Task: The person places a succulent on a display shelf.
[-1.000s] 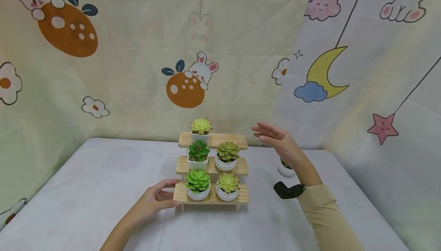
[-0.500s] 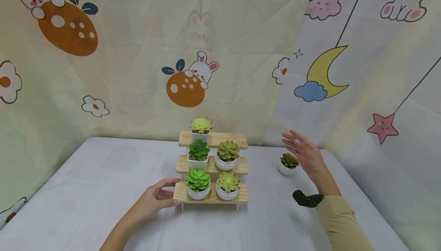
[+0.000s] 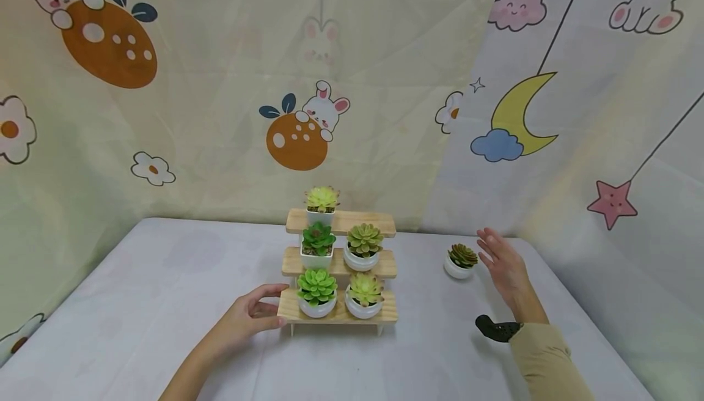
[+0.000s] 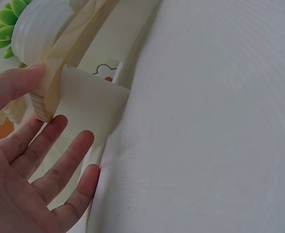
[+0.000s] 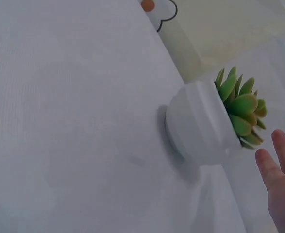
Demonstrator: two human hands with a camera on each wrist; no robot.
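Observation:
A three-tier wooden plant stand [image 3: 363, 222] stands mid-table, bearing several potted artificial succulents. My left hand [image 3: 247, 320] pinches the left end of its lowest board [image 4: 47, 99], thumb on top and fingertips against the end and underside. Two round white pots, with a bright green succulent [image 3: 316, 286] and a yellow-green succulent [image 3: 365, 289], sit on that board. To the right of the stand, a succulent in a round white pot [image 3: 458, 268] rests on the table. My right hand [image 3: 505, 268] is just right of this pot, fingers extended, apart from it and holding nothing.
On the middle tier are a dark green succulent [image 3: 318, 239] in a square pot and an olive-green one [image 3: 364, 240]. A pale succulent [image 3: 321, 199] occupies the top tier's left. A white cloth [image 3: 418, 352] covers the table; a printed curtain [image 3: 220, 114] hangs behind.
My right hand has moved right and down from near the stand's top tier to beside the lone potted succulent, uncovering it. My left hand has stayed on the lowest board.

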